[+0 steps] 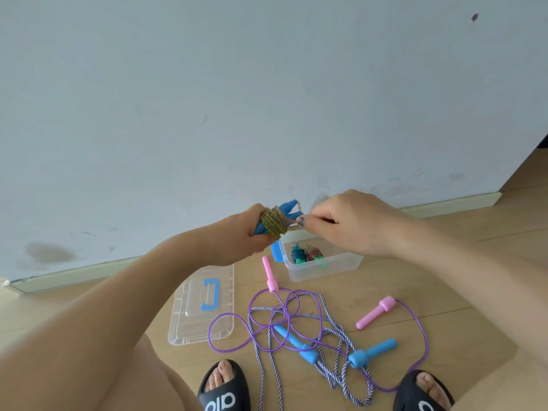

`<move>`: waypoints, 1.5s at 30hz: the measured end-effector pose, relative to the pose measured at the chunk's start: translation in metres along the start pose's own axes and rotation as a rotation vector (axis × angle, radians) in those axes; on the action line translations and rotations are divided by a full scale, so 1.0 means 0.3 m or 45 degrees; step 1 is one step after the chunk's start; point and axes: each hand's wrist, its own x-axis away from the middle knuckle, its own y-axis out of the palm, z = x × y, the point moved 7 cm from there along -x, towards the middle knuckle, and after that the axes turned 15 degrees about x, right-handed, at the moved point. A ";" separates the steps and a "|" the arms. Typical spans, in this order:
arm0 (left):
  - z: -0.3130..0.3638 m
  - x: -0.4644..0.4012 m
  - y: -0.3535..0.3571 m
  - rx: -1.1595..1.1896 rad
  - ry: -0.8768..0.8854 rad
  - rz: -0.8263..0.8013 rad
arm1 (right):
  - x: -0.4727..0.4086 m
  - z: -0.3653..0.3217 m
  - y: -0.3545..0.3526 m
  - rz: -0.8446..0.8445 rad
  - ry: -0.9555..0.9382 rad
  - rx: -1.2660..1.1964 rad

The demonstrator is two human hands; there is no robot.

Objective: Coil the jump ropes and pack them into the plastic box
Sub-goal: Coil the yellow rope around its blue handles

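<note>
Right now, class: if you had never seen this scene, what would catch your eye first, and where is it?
At centre, the left hand grips a blue-handled jump rope bundle while the right hand pinches its rope end. Below, on the wooden floor, a purple rope with pink handles tangles with a striped rope with blue handles. The clear plastic box behind already holds two coiled ropes.

Five jump ropes [299, 324] — one box [323, 266], one lid [204, 307], two slippers [224, 387]

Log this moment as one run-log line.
left hand: grips wound rope bundle | right hand: pinches rope end | plastic box: two bundles inside | floor: two ropes uncoiled
</note>
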 end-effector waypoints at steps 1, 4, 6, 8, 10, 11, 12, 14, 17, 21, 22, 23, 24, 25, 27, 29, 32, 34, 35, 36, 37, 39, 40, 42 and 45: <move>-0.004 0.003 0.008 -0.082 -0.018 -0.026 | 0.009 -0.014 -0.022 0.047 -0.037 -0.007; 0.005 0.009 0.035 -0.169 0.008 -0.078 | 0.021 -0.060 -0.067 0.127 -0.145 -0.081; 0.043 0.015 0.079 -0.251 0.095 -0.154 | 0.016 -0.087 -0.079 0.172 -0.194 -0.058; 0.081 0.027 0.132 -0.330 0.183 -0.199 | -0.009 -0.088 -0.084 0.200 -0.196 0.001; 0.124 0.042 0.162 -0.388 0.266 -0.157 | -0.044 -0.058 -0.080 0.171 -0.155 0.007; 0.146 0.051 0.168 -0.392 0.304 -0.133 | -0.060 -0.037 -0.072 0.137 -0.130 -0.025; 0.161 0.056 0.170 -0.381 0.344 -0.120 | -0.075 -0.014 -0.058 0.089 -0.108 -0.097; 0.185 0.067 0.167 -0.314 0.403 -0.119 | -0.096 0.027 -0.013 -0.038 -0.080 -0.347; 0.189 0.075 0.154 -0.188 0.453 -0.115 | -0.099 0.055 0.049 -0.241 -0.028 -0.691; 0.188 0.078 0.118 -0.010 0.472 -0.040 | -0.096 0.081 0.103 -0.290 0.101 -0.933; 0.183 0.074 0.098 0.080 0.453 -0.005 | -0.094 0.084 0.112 -0.257 0.129 -0.900; 0.170 0.065 0.074 0.180 0.421 0.038 | -0.090 0.086 0.121 -0.219 0.149 -0.833; 0.158 0.057 0.049 0.278 0.385 0.082 | -0.083 0.086 0.128 -0.193 0.166 -0.762; 0.142 0.047 0.025 0.366 0.349 0.122 | -0.077 0.089 0.132 -0.174 0.181 -0.695; 0.108 0.028 -0.015 0.513 0.275 0.193 | -0.063 0.101 0.122 -0.120 0.218 -0.625; 0.076 0.008 -0.037 0.591 0.181 0.229 | -0.043 0.093 0.096 -0.080 0.239 -0.595; 0.045 -0.022 -0.028 0.586 0.077 0.184 | -0.006 0.043 0.037 0.009 0.162 -0.268; 0.025 -0.035 -0.019 0.367 0.035 0.159 | 0.017 0.003 -0.019 0.150 0.066 -0.019; 0.017 -0.037 -0.012 0.193 0.029 0.137 | 0.023 -0.012 -0.046 0.215 0.023 0.054; 0.017 -0.035 -0.001 0.033 0.036 0.105 | 0.024 -0.023 -0.071 0.266 -0.016 0.091; 0.021 -0.031 0.014 -0.087 0.054 0.072 | 0.020 -0.032 -0.092 0.303 -0.052 0.103; 0.051 -0.017 0.057 -0.239 0.135 0.005 | 0.002 -0.044 -0.115 0.353 -0.115 0.119; 0.072 -0.008 0.083 -0.299 0.182 -0.029 | -0.010 -0.042 -0.117 0.361 -0.129 0.131; 0.113 0.013 0.126 -0.359 0.282 -0.072 | -0.040 -0.019 -0.103 0.327 -0.117 0.094; 0.152 0.037 0.146 -0.320 0.408 -0.087 | -0.079 0.063 -0.031 0.142 -0.025 -0.275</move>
